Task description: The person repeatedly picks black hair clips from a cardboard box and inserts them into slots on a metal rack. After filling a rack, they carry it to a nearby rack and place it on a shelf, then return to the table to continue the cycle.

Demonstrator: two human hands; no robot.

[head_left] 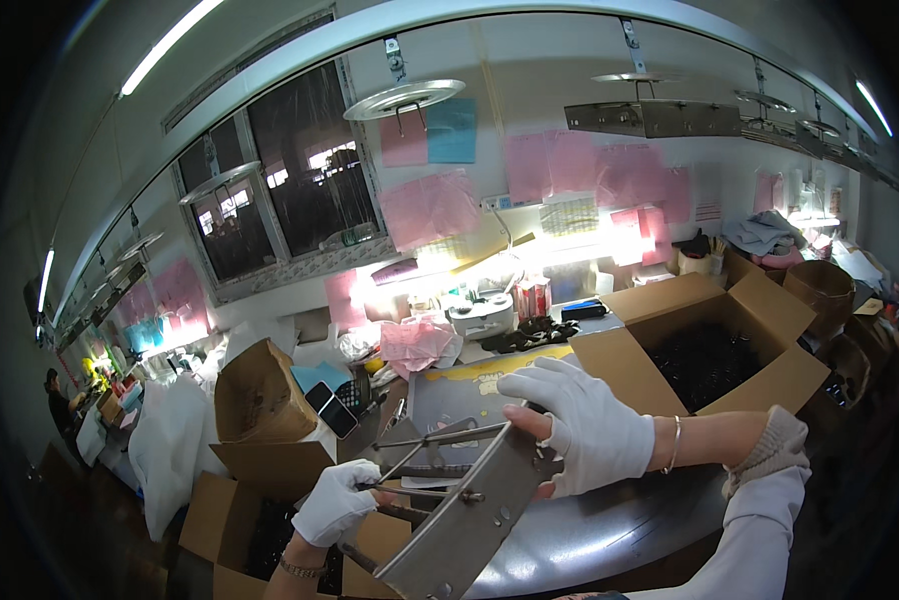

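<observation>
A grey metal frame (475,515), made of a long flat plate with round rods along its side, is held tilted between my two hands above the table. My right hand (595,430), in a white glove with bare fingertips, grips the plate's upper end, thumb on the near side. Lower down, my left hand (336,505), gloved the same way, has its fingers closed round the rods at the frame's left side. Part of the left fingers is hidden behind the rods. Behind the frame lies a grey and yellow mat (450,392) on the shiny metal table (580,545).
An open cardboard box (622,372) holding many small black parts stands at the right. Another box (205,520) with black parts sits low at the left. Near the mat are a smartphone (333,410) and calculator (349,393). A similar metal frame (660,119) hangs overhead.
</observation>
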